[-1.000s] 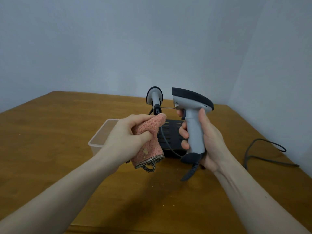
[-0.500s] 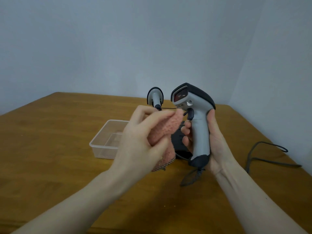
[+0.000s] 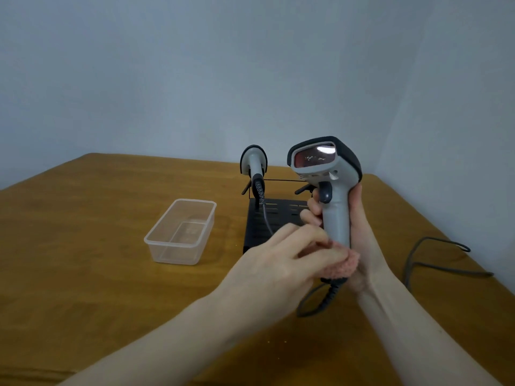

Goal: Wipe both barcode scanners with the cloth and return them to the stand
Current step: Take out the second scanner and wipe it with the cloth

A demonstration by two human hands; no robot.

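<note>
My right hand (image 3: 359, 238) grips the handle of a grey and black barcode scanner (image 3: 330, 185), held upright with its red scan window facing me. My left hand (image 3: 284, 263) holds a pink cloth (image 3: 341, 264) and presses it against the bottom of that handle. Most of the cloth is hidden under my fingers. The second scanner (image 3: 254, 162) hangs on the black stand (image 3: 274, 218) behind, its coiled cable running down.
A clear plastic box (image 3: 181, 232) sits left of the stand on the wooden table (image 3: 83, 246). The held scanner's dark cable (image 3: 317, 299) loops under my hands. Another cable (image 3: 434, 252) lies at the right, near the wall.
My left hand with the cloth has slid from the scanner's head down to the bottom of the handle. My right hand has turned the scanner so its window faces me.
</note>
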